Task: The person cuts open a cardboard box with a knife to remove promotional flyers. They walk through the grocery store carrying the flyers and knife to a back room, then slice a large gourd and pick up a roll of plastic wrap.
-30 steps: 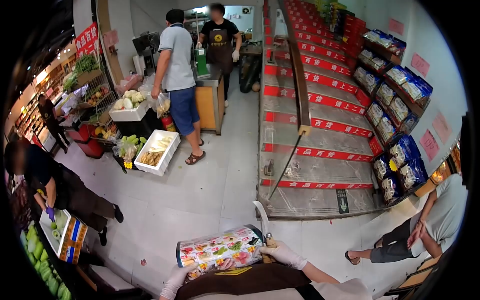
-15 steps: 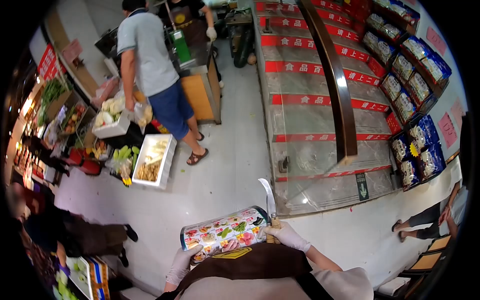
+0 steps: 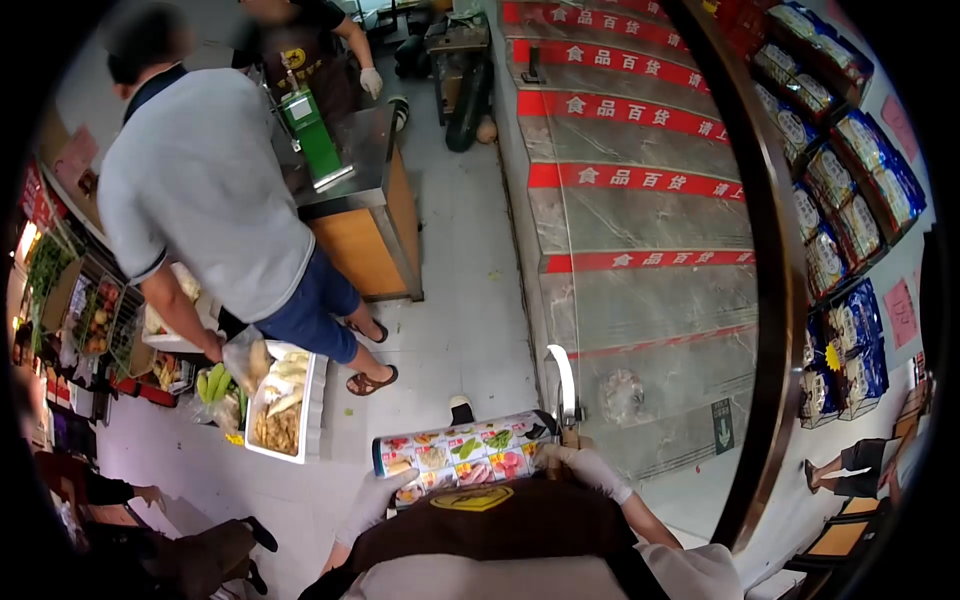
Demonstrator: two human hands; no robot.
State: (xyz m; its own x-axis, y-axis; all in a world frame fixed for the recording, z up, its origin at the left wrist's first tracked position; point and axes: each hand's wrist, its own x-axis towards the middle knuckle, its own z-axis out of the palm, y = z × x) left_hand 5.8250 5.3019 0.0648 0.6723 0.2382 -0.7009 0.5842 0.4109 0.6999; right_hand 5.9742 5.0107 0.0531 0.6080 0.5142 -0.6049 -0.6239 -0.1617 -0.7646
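A thick roll printed with food pictures (image 3: 470,455) lies crosswise in front of my brown apron. My left hand (image 3: 378,500), in a white glove, grips its lower left end. Gloved in white too, my right hand (image 3: 590,468) is closed at the roll's right end around the handle of a knife. The knife (image 3: 566,385) has a curved, hooked blade pointing up, just beyond the roll. Its handle is mostly hidden by my fingers, and I cannot tell whether they also press on the roll.
Stairs (image 3: 650,290) with red strips rise ahead on the right, beside a brown handrail (image 3: 775,250). Ahead left, a person in a grey shirt (image 3: 210,190) stands by a white foam box (image 3: 310,405) of produce. Behind is a counter (image 3: 385,210) with a green device (image 3: 312,135). Bagged goods (image 3: 865,190) hang right.
My view has moved forward, so the person in grey, the counter and the handrail appear nearer. Both hands still hold the roll and knife. My shoe now shows beyond the roll.
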